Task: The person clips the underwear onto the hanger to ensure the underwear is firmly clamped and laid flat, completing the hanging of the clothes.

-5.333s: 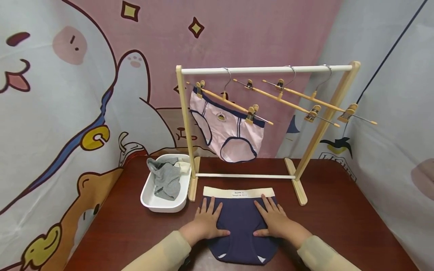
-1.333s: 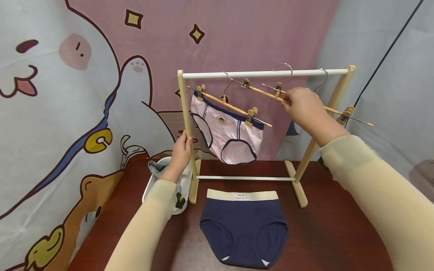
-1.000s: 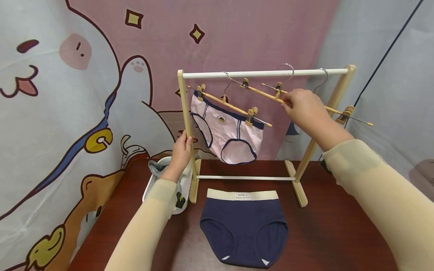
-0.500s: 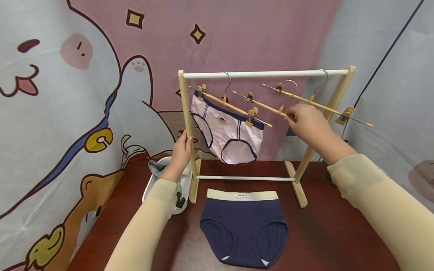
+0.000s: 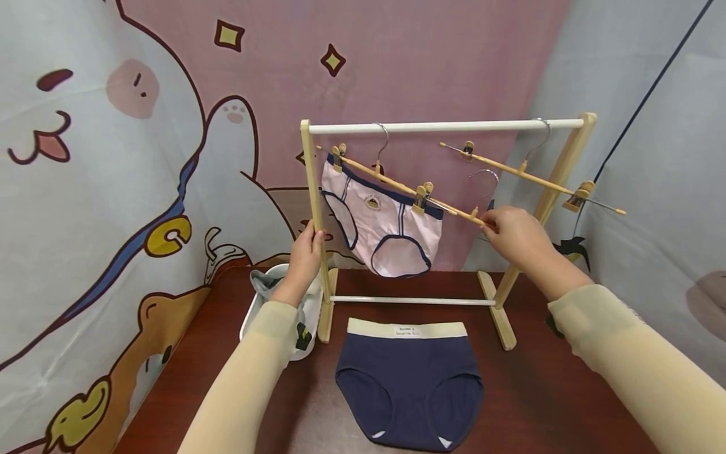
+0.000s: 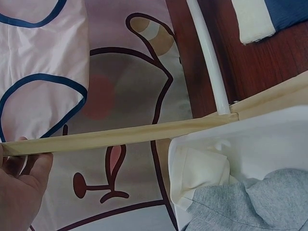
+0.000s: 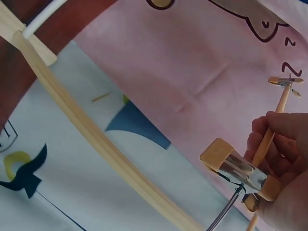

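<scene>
- A pink and pale cartoon backdrop (image 5: 420,69) stands behind a dark red-brown table (image 5: 187,372).
- Nearest on the table, the navy briefs (image 5: 408,366) lie flat, cream waistband away from the person; they look soft, limp and light, easiest to lift by the waistband's two corners.
- Left of them, the white tray (image 6: 279,137) holds grey cloth (image 6: 240,204) and cream cloth (image 6: 199,168).
- The left hand (image 5: 306,252) grips the rack's left post (image 5: 312,183), which is probably stiff and steady.
- The right hand (image 5: 516,236) pinches the clip hanger (image 5: 466,215), off the rack and below its white top bar (image 5: 454,127). It should be light and rigid, with a smooth, perhaps slippery rod and springy clips; the middle, by the hook, seems the balanced hold.
- Farther back hang the pink briefs (image 5: 388,221), clipped to another hanger, and a bare hanger (image 5: 550,184) at the right.
- The right hand covers the held hanger's right half in the head view; its left end merges with the pink briefs' hanger, so contact is unclear. The left forearm hides much of the tray, and the waistband lettering is blurred.
</scene>
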A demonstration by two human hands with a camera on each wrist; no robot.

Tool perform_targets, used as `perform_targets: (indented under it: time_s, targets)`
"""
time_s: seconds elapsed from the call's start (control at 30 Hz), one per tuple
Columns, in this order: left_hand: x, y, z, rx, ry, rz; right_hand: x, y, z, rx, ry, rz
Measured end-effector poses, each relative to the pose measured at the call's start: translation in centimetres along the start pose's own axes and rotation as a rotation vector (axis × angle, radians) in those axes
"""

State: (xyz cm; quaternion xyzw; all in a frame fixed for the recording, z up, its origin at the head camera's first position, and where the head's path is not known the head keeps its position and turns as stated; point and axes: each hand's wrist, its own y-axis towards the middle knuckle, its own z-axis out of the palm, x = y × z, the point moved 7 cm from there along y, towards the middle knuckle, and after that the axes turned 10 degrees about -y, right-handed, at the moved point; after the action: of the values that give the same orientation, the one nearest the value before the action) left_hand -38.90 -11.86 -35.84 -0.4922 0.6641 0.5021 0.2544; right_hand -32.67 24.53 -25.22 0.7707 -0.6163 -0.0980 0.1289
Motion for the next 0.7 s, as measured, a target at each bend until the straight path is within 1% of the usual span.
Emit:
perform_targets:
  time_s: [0.17,0.47,0.7]
  targets:
    - [0.0,0.0,0.0,-0.001,0.0,-0.004,-0.1,-0.9,1.8,0.004,0.001,-0.023]
    - [0.1,0.1,0.0,0.001,0.006,0.002,-0.4,-3.1,7.0,0.072,0.016,-0.011]
    - [0.3,0.1,0.0,-0.004,-0.008,0.006,-0.4,-4.5,10.7,0.102,0.018,-0.02]
